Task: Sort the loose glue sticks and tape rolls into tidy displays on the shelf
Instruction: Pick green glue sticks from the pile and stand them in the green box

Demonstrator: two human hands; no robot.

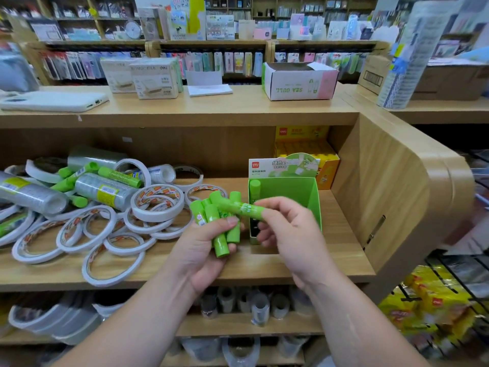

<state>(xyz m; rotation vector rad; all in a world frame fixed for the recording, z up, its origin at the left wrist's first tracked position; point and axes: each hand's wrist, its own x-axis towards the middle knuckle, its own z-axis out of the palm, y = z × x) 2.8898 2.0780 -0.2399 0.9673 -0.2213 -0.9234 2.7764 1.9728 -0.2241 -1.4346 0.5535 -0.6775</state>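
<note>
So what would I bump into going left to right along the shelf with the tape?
A pile of tape rolls → left hand gripping a bunch of glue sticks → green box → wooden side wall.

Stationery shop: shelves w/ hanging packs.

"SEA GULL", inverted, on white carton
</note>
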